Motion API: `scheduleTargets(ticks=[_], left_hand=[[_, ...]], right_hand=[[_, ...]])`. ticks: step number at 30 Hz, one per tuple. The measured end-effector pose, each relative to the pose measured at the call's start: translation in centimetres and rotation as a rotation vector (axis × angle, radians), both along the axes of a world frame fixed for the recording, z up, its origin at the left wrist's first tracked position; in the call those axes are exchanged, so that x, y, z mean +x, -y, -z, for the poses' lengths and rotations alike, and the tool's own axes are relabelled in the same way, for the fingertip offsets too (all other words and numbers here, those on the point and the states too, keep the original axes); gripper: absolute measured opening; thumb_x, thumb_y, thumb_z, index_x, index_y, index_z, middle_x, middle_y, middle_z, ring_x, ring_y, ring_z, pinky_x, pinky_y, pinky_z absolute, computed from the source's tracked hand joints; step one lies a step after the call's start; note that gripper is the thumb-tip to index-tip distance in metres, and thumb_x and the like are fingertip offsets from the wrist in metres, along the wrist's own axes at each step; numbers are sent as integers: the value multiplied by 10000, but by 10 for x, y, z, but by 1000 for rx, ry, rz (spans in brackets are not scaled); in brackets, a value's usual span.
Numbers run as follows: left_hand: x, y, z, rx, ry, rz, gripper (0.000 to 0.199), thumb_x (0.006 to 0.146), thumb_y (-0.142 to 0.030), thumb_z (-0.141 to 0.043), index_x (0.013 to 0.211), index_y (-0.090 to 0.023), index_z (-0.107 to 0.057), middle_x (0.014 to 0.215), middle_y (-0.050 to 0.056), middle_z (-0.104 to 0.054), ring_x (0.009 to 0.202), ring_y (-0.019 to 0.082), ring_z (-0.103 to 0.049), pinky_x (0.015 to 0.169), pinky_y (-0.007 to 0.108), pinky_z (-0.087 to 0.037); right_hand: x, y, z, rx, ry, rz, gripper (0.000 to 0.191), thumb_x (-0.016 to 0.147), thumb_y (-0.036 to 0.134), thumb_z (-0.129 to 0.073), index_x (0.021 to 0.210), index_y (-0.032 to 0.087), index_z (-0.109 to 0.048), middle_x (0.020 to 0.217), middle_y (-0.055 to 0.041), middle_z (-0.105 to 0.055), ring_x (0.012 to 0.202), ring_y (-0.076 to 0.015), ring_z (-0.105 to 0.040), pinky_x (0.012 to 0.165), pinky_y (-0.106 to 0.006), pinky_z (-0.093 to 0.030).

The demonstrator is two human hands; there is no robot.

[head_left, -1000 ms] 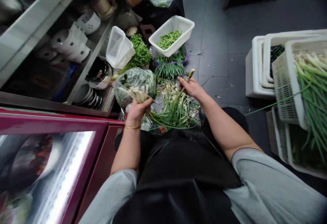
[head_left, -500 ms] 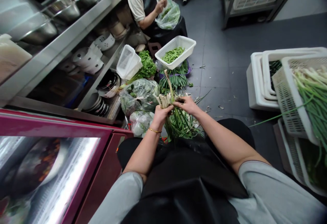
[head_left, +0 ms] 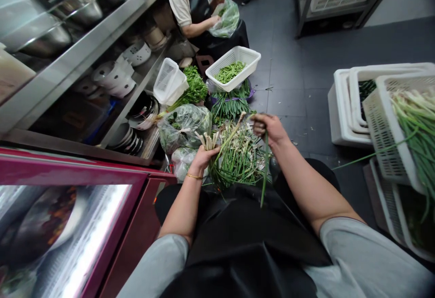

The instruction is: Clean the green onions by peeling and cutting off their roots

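- A small label-like patch (head_left: 159, 187) is showing on the red cabinet (head_left: 134, 230), too small to read.
- The left hand (head_left: 203, 157) is grasping a scallion bundle (head_left: 208, 140), pale ends up, its grip wrapped tight.
- A scallion pile (head_left: 246, 155) is lying between the hands.
- The right hand (head_left: 270, 129) is pinching a drooping green leaf (head_left: 265, 171), now apart from the left (they were meeting half a second ago).
- More scallions (head_left: 414, 128) are filling a white basket (head_left: 385, 125).

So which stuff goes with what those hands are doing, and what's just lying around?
Seemingly in use: pale-ended stalks in the left fingers, green strand in the right fingers, stalk pile below.

Seemingly just nearby: white basket, bagged greens, steel bowls.
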State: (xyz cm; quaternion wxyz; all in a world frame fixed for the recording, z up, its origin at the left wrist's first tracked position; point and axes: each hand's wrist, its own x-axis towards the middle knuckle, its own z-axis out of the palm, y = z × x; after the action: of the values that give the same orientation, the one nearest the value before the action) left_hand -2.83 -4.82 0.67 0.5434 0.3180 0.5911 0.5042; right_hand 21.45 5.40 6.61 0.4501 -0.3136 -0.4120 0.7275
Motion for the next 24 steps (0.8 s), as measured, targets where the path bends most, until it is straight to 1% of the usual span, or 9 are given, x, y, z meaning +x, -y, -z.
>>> scheduleTargets(ticks=[4,7,10,12,14,16,17,21,24], left_hand=[[-17,6,19,-53,-18,-21,356,454,-267,-874,688,-116,-652,625,-10,-616,552,92,-554,546,216,-436],[-24,8,22,-94,8,-38,372,448,-295,-876,676,-112,-646,597,-11,-605,519,90,-545,513,212,-425],[-21,6,11,-81,70,-39,391,441,-316,-878,679,-110,-646,587,-2,-607,504,94,-548,500,215,-428],[-14,3,1,-53,104,-9,393,447,-322,-878,686,-108,-651,583,4,-610,501,97,-551,500,220,-435],[-5,-2,-6,-22,128,55,380,461,-318,-875,691,-106,-658,597,13,-620,523,103,-564,517,222,-445],[4,-6,-10,4,124,111,370,468,-294,-873,714,-105,-672,624,18,-634,543,101,-567,530,218,-444],[8,-8,-11,14,104,109,369,473,-286,-870,731,-105,-680,616,12,-629,521,89,-547,510,210,-427],[23,-9,-11,59,-51,-44,374,580,-351,-814,843,-103,-718,571,-12,-601,395,32,-370,396,194,-278],[33,-8,-11,91,-127,-12,382,595,-352,-808,881,-111,-731,643,10,-643,444,45,-410,425,199,-302]], right_hand=[[43,-22,-21,94,-172,289,195,730,401,-655,764,228,-571,490,88,-221,423,-77,-170,414,-233,-237],[56,-36,-12,227,98,432,263,838,520,-516,833,269,-595,502,39,-363,467,-123,-300,470,-266,-347],[34,-36,13,260,542,344,400,789,599,-578,905,223,-649,652,-47,-589,652,-190,-527,625,-343,-473],[9,-26,26,313,673,145,472,629,534,-763,916,169,-680,817,-101,-657,803,-232,-592,745,-381,-495],[-14,-12,32,431,638,-147,539,569,481,-807,984,160,-687,956,-112,-670,887,-231,-610,811,-369,-497],[-30,2,33,531,507,-426,513,647,494,-744,1044,175,-680,977,-86,-676,860,-190,-623,791,-333,-512],[-35,7,33,543,440,-484,474,692,500,-705,1034,173,-683,932,-71,-681,797,-168,-626,743,-314,-520],[-44,16,36,455,457,-309,398,718,512,-683,819,127,-671,652,-16,-615,513,-112,-543,504,-256,-465],[-45,15,40,375,458,-165,434,681,552,-704,740,130,-622,591,2,-580,467,-103,-504,452,-242,-422]])
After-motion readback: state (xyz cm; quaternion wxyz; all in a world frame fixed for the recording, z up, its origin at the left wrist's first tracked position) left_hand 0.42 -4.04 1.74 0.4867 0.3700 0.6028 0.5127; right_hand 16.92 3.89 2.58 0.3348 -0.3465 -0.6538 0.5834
